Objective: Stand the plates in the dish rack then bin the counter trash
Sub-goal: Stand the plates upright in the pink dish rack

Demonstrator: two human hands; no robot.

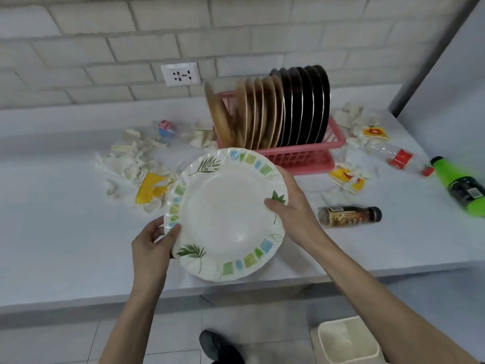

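Pinching opposite rims of the face-up plate (pixel 225 214), left hand (pixel 152 245) near-left, right hand (pixel 294 206) on the right, nearer the rack (pixel 301 155) just beyond.

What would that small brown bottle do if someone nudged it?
The brown bottle lies on its side on the counter, so a nudge would probably set it rolling, toward or away from the front edge. It looks small, so it is likely light to lift. Its cap is on, so spilling seems unlikely.
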